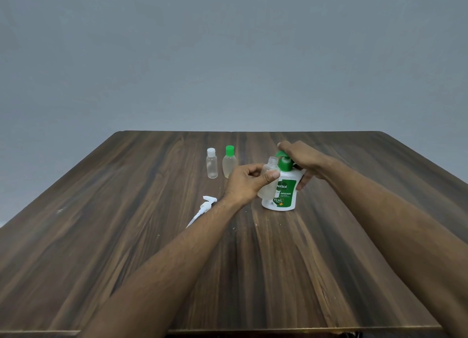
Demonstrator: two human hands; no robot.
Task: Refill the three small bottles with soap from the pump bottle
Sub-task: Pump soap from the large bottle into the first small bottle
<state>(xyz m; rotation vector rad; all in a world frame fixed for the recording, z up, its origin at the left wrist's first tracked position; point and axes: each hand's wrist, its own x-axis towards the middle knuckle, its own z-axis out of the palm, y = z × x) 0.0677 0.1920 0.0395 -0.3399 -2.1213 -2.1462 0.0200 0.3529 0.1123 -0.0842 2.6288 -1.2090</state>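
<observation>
Hands meet: left (249, 183) holds open bottle (269, 177), right (302, 161) presses pump (283, 158).

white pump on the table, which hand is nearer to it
Left. The left hand holds an open small bottle just up and right of the white pump. The right hand is farther right, on the pump bottle.

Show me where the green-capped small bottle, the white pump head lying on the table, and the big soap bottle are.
green-capped small bottle (229, 166): head view, on its clear body.
white pump head (205, 204): head view, on its collar.
soap bottle (285, 190): head view, on its front label.
</observation>
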